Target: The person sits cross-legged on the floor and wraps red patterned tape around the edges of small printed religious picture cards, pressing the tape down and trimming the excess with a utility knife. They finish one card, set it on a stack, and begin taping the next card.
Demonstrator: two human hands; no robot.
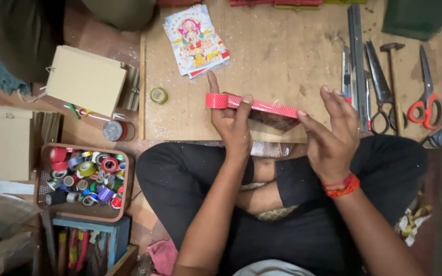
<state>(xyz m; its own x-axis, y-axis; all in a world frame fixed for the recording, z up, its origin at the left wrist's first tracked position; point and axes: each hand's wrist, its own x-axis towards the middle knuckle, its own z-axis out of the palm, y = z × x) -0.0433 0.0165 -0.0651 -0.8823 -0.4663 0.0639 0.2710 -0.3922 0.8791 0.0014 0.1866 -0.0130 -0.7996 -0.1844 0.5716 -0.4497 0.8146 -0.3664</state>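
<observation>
A flat picture board (272, 118) is held on edge above the wooden work board (262, 56); red glitter tape (262, 106) runs along its top edge, so edging looks under way. The left hand (231, 125) pinches the tape roll (217, 100) at nine o'clock; the right hand (331, 135), fingers spread, steadies three o'clock. Pressing flat seems due next; the board's face is largely hidden.
</observation>
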